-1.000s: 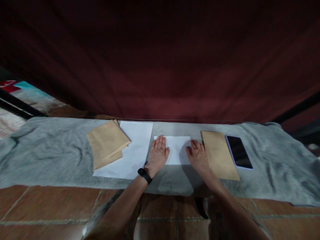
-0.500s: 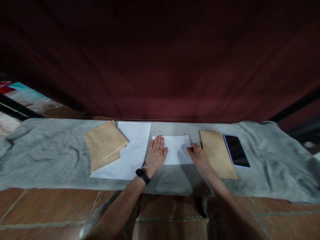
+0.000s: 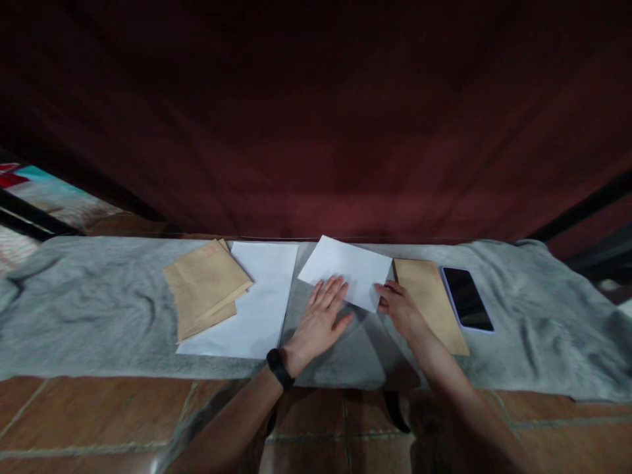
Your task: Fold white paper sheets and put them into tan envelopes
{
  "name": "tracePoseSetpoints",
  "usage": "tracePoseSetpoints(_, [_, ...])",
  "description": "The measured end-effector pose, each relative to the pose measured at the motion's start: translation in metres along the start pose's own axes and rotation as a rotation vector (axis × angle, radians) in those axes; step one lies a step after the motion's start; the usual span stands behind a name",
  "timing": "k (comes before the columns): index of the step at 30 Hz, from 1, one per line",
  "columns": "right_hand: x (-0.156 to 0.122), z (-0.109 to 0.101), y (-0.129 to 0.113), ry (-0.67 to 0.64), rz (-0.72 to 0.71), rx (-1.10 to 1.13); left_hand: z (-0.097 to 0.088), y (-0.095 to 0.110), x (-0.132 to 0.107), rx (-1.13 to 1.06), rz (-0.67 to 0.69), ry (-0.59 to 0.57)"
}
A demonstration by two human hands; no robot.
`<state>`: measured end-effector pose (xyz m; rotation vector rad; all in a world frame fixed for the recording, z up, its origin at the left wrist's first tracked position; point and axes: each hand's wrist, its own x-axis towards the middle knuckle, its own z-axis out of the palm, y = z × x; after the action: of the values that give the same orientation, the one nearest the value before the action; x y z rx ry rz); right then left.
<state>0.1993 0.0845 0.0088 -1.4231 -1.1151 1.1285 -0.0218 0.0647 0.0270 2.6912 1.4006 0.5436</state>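
Note:
A folded white sheet of paper [image 3: 345, 268] is lifted and tilted above the grey cloth [image 3: 99, 309]. My right hand [image 3: 399, 308] pinches its near right corner. My left hand [image 3: 320, 320], with a black band at the wrist, is spread flat with its fingertips under or at the sheet's near edge. A brown envelope [image 3: 430, 299] lies just right of my right hand.
A larger white sheet [image 3: 257, 309] lies to the left with several brown envelopes [image 3: 203, 286] stacked on its left side. A dark phone [image 3: 466, 298] rests right of the single envelope. A dark red curtain hangs behind. Brown tiles run along the near edge.
The folded white sheet was lying flat under both hands; now its near edge is raised and it is turned askew. My left hand slid back and to the right, off the sheet.

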Motion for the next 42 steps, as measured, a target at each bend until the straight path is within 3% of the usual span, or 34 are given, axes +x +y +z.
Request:
tracePoseSetpoints(4, [-0.014, 0.008, -0.01, -0.249, 0.114, 0.244, 0.002, 0.005, -0.006, 0.026, -0.053, -0.026])
tracePoseSetpoints(7, [-0.024, 0.01, -0.017, -0.372, 0.227, 0.275, 0.001, -0.003, -0.005, 0.039, -0.16, -0.038])
tracePoseSetpoints(10, [-0.026, 0.004, -0.021, -0.468, 0.324, 0.29, -0.002, -0.013, -0.004, -0.046, -0.167, -0.048])
tracePoseSetpoints(12, [-0.019, -0.003, -0.02, -0.449, 0.38, 0.331, -0.004, -0.019, -0.005, -0.13, -0.145, -0.049])
tracePoseSetpoints(15, [-0.004, -0.017, -0.017, -0.251, 0.404, 0.418, -0.005, -0.023, -0.01, -0.235, -0.096, -0.065])
tracePoseSetpoints(17, [0.003, -0.025, -0.015, -0.135, 0.37, 0.468, -0.005, -0.025, -0.013, -0.297, -0.051, -0.071])
tracePoseSetpoints(19, [0.004, -0.03, -0.015, -0.11, 0.324, 0.484, -0.005, -0.028, -0.015, -0.358, -0.014, -0.064])
tracePoseSetpoints(26, [-0.002, -0.022, -0.012, -0.431, 0.204, 0.172, -0.011, -0.05, -0.014, -0.593, 0.078, -0.099])
tracePoseSetpoints(32, [0.003, -0.017, 0.008, -0.348, -0.251, -0.445, -0.015, -0.061, -0.019, -0.69, 0.025, -0.139])
tracePoseSetpoints(36, [-0.004, -0.02, 0.006, -0.416, -0.506, -0.726, -0.012, -0.069, -0.024, -0.675, 0.029, -0.183])
tracePoseSetpoints(42, [-0.012, -0.021, -0.004, -0.566, -0.509, -0.809, -0.019, -0.074, -0.029, -0.727, -0.014, -0.295])
